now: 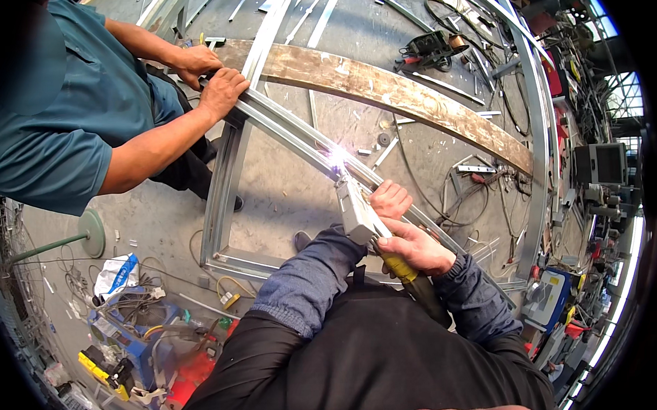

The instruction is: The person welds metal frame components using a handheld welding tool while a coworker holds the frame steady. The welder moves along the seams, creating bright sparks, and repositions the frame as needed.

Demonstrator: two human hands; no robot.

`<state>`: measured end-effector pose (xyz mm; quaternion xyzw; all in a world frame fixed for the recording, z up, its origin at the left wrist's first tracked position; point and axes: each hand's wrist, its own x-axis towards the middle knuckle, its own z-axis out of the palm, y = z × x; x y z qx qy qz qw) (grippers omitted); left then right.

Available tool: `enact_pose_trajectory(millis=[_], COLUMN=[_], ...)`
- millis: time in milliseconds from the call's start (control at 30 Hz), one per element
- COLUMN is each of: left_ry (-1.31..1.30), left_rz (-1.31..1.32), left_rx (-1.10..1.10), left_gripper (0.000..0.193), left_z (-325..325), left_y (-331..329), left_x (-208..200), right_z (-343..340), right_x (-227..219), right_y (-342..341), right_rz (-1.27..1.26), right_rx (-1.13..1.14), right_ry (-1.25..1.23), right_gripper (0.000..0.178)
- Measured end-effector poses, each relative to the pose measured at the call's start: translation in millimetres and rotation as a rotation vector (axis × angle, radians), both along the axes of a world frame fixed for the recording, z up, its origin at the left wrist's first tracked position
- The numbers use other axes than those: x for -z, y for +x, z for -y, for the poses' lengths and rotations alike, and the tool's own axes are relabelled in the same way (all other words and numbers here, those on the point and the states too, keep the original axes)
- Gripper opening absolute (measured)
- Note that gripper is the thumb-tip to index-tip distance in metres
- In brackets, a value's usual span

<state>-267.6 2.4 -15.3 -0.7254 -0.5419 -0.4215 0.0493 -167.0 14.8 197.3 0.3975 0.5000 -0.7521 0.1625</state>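
My right hand [420, 246] is wrapped round the yellow-taped handle of a welding gun [356, 212] with a grey boxy body. A bright arc [337, 159] glows at its tip, on a long metal rail [288, 126] of a silvery frame. Just beyond the gun, my left hand [391, 199] has its fingers curled over the same rail; the gun hides its wrist. Across the frame, a co-worker in a teal shirt rests one hand [223, 92] on the rail's far-left end. The co-worker's other hand [196, 65] is close by, its fingertips partly hidden.
A worn wooden plank [382, 89] runs beneath the frame's far side. Cables [446, 214] and metal offcuts litter the floor. A wire feeder [431, 48] stands far right of centre. Blue equipment [132, 323] and red items lie at lower left, near a round green stand base [92, 233].
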Motion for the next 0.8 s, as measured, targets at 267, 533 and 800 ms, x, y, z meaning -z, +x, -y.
enact_pose_trajectory(millis=[267,533,800], left_ry=[-0.047,-0.045,-0.373], left_rz=[0.005,0.040,0.152], left_rx=[-0.002,0.044,0.094], left_gripper=[0.027,0.021,0.048], left_z=[0,2,12], left_y=[4,-1,4], left_x=[11,1,1], right_z=[0,-6,-44], right_x=[1,-3,-43], right_y=[3,6,52], right_rz=[-0.025,-0.020,-0.121], right_rx=[-0.001,-0.052,0.055], right_ry=[0.005,-0.016,-0.253], right_gripper=[0.059,0.063,0.077])
